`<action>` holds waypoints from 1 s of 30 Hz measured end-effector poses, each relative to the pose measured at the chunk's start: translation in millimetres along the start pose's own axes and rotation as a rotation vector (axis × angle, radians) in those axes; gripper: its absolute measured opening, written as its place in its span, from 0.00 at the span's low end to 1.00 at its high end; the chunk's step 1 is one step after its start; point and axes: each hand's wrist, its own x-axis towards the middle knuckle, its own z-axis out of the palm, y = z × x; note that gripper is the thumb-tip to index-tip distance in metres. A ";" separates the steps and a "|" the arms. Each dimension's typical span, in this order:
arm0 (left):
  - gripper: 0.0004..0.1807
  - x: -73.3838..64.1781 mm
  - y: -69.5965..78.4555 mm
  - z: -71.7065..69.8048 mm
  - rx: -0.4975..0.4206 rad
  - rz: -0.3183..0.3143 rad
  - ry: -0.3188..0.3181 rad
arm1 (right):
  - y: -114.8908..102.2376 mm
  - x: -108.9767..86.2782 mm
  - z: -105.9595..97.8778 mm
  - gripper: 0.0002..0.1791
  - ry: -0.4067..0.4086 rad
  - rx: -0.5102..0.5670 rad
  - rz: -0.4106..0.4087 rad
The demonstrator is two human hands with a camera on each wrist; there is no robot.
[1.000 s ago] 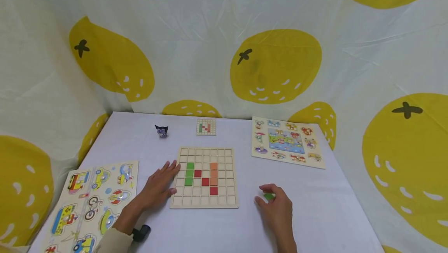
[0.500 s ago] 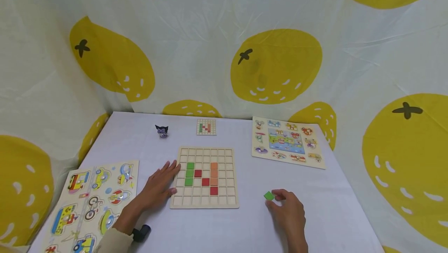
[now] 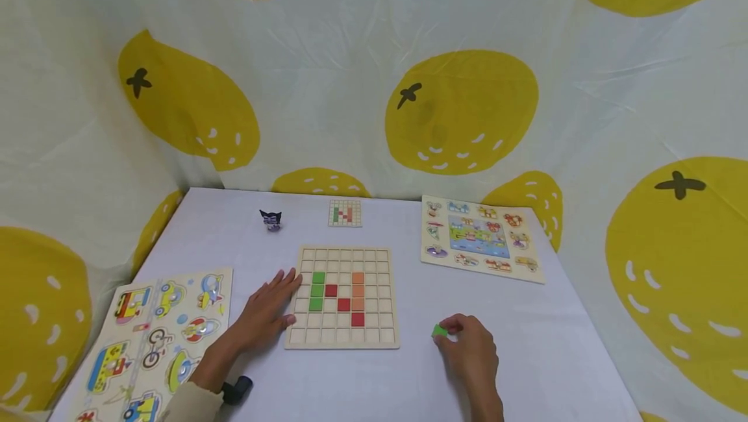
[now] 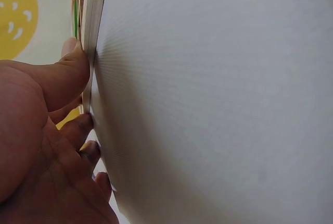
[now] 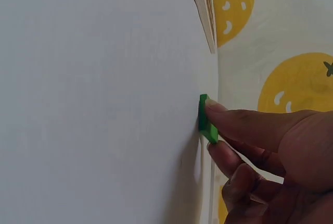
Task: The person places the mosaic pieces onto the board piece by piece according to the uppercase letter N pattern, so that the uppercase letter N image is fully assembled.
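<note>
A square wooden grid board lies mid-table with green, red and orange square tiles in some of its cells. The left hand rests at the board's left edge, its fingers fairly straight, with thumb and fingertips touching the rim; the left wrist view shows them against the board's side. To the right of the board, the right hand pinches a green square tile between thumb and fingers. In the right wrist view the green tile is held at or just above the white tabletop; I cannot tell which.
A small pattern card with a matching grid lies behind the board, and a small dark figurine stands to its left. A vehicle puzzle board is at the left, another picture puzzle at the back right. Patterned cloth surrounds the table.
The right hand first shifted right, then came back slightly left, and the green tile, earlier mostly hidden in the fingers, now shows at the fingertips. The left hand stays at the board.
</note>
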 end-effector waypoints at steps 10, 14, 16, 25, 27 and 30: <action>0.46 -0.5 0.3 -0.4 -0.003 -0.013 -0.018 | -15.3 -9.4 15.2 0.13 -0.011 0.015 -0.071; 0.46 -0.2 0.6 -0.6 -0.003 -0.013 -0.019 | -18.6 -12.5 18.9 0.13 -0.015 0.021 -0.094; 0.46 -0.3 0.2 -0.8 0.001 -0.012 -0.016 | -20.2 -13.9 19.7 0.13 -0.013 0.026 -0.106; 0.46 -0.5 0.9 -0.1 0.004 -0.018 -0.022 | -31.7 -20.5 26.8 0.13 0.009 0.067 -0.130; 0.46 -0.8 1.2 -0.4 0.004 -0.014 -0.017 | -35.7 -22.1 28.9 0.12 0.013 0.082 -0.140; 0.45 -0.8 1.5 -0.3 0.000 -0.007 -0.012 | -42.4 -24.1 32.3 0.13 0.008 0.106 -0.161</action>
